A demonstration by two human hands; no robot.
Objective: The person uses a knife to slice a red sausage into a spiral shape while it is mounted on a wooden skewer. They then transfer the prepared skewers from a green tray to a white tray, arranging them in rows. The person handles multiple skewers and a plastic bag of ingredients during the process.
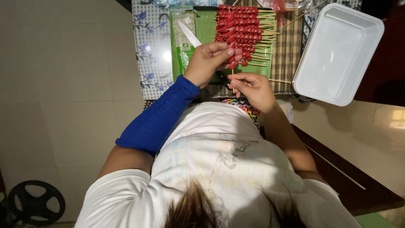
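Head view showed the left hand (209, 62) closed on a knife (189, 34) and red pieces (232, 60), just left of the board (205, 30)'s skewer pile (242, 31). Right of it, the right hand (253, 89) pinched a skewer (233, 82), its long axis pointing up toward the pile.

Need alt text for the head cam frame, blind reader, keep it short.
Seen from above, a person's left hand holds a knife and red sausage pieces, while the right hand pinches a thin wooden skewer. Ahead, finished red skewers are stacked on a green board, with an empty white tray to the right.
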